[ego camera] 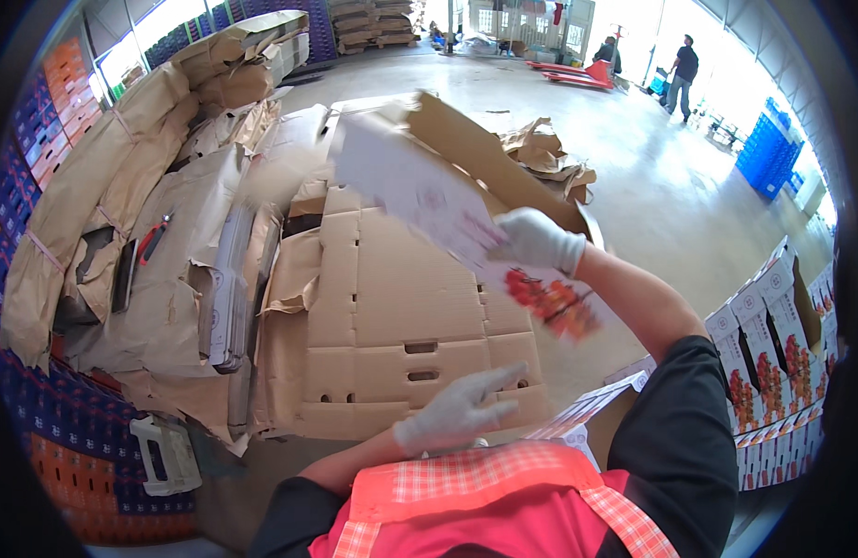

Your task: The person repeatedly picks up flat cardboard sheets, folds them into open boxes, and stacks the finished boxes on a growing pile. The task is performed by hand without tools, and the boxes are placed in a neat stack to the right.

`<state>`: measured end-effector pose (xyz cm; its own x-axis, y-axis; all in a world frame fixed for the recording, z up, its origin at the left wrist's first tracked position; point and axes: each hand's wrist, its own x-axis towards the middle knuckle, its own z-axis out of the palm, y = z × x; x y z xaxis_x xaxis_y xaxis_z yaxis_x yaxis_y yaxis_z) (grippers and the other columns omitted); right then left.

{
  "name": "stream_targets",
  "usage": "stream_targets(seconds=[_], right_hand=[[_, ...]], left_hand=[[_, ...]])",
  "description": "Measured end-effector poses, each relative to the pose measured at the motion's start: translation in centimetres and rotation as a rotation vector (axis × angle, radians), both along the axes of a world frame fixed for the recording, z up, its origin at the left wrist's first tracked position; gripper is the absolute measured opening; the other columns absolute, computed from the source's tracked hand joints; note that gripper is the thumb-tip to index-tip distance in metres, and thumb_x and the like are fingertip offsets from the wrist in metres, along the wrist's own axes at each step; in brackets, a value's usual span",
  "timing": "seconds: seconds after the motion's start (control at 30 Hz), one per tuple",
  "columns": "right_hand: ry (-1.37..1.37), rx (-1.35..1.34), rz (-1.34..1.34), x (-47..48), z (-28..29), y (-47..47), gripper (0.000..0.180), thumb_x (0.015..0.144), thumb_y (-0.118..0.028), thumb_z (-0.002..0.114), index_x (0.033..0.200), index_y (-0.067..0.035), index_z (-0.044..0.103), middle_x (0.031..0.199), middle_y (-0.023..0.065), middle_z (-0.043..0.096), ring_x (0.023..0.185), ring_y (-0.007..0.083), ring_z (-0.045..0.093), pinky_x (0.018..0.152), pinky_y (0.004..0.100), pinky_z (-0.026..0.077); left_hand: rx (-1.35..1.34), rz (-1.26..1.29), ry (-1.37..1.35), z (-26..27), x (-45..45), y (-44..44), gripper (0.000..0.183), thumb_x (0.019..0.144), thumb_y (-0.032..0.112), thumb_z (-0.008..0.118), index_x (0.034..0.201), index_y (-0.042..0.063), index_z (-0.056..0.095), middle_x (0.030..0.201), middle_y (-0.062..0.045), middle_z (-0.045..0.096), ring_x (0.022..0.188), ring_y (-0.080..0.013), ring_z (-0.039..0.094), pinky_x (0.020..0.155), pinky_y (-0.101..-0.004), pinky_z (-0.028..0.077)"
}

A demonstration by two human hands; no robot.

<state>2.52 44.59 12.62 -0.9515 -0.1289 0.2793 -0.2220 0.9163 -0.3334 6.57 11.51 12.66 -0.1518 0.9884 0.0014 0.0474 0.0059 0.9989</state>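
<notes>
My right hand (pixel 540 240), in a pale work glove, grips the side of a partly folded white cardboard box (pixel 429 185) printed with red tomatoes. Blurred by motion, the box is tilted in the air, its brown inner face turned up at the far side. Below it lies a flat, unfolded cardboard blank (pixel 422 279), brown side up, with slots and hand holes. Over the near edge of that blank is my left hand (pixel 464 408), also gloved, fingers apart and nothing in it. Whether its fingertips touch the cardboard I cannot tell.
Left are paper-wrapped stacks of flat cartons (pixel 223 300), red-handled pliers (pixel 153 237), a dark flat device (pixel 125 275) and a white plastic stool (pixel 165 457). Formed tomato boxes (pixel 770 349) stand right. Farther off are a red pallet jack (pixel 575 73), blue crates (pixel 769 150) and a person (pixel 683 77).
</notes>
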Motion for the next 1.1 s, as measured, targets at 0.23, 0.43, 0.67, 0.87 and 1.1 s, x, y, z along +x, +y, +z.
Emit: stream_targets(seconds=[0.23,0.43,0.67,0.87,1.1], right_hand=[[-0.139,0.717,-0.435,6.7,-14.1,8.5,0.008,0.079,-0.018,0.068,0.082,-0.023,0.073,0.096,-0.0066,0.069,0.103,0.0150,0.064,0.066,0.0402,0.054],[-0.094,0.461,0.083,12.9,-14.8,3.8,0.029,0.074,-0.020,0.070,0.102,-0.015,0.065,0.121,0.0052,0.059,0.114,0.0273,0.058,0.077,0.0416,0.056],[-0.452,0.343,0.203,20.0,-10.6,-5.7,0.077,0.067,-0.055,0.083,0.130,-0.019,0.058,0.127,0.0064,0.059,0.105,0.0270,0.064,0.083,0.0427,0.053],[0.323,-0.007,-0.256,13.2,-8.4,-2.0,0.043,0.075,-0.041,0.080,0.104,-0.014,0.064,0.083,0.0083,0.066,0.072,0.0286,0.067,0.063,0.0391,0.054],[-0.506,-0.090,-0.046,17.2,-5.4,-5.1,0.036,0.084,-0.045,0.074,0.089,-0.009,0.074,0.086,0.0130,0.067,0.081,0.0335,0.065,0.073,0.0431,0.054]], left_hand=[[0.376,0.466,1.291,3.5,-11.8,-3.8,0.058,0.083,0.005,0.062,0.140,0.000,0.053,0.137,-0.016,0.060,0.129,-0.0297,0.055,0.111,-0.0420,0.041],[0.014,-0.081,2.130,-4.3,-19.6,-2.0,0.072,0.083,0.033,0.068,0.149,0.016,0.044,0.158,-0.009,0.037,0.145,-0.0319,0.034,0.114,-0.0623,0.029],[-0.093,-0.833,1.697,-10.9,-16.5,0.4,0.058,0.069,0.059,0.076,0.113,0.022,0.066,0.131,0.000,0.059,0.130,-0.0219,0.050,0.096,-0.0512,0.045],[0.121,0.098,1.504,-7.5,-19.7,4.5,0.035,0.080,0.040,0.068,0.056,0.015,0.064,0.060,-0.010,0.062,0.059,-0.0294,0.062,0.054,-0.0401,0.049],[-0.453,-0.643,0.983,-4.2,-11.7,-3.2,0.068,0.086,0.051,0.071,0.131,0.002,0.059,0.119,-0.020,0.068,0.111,-0.0352,0.065,0.094,-0.0420,0.051]])
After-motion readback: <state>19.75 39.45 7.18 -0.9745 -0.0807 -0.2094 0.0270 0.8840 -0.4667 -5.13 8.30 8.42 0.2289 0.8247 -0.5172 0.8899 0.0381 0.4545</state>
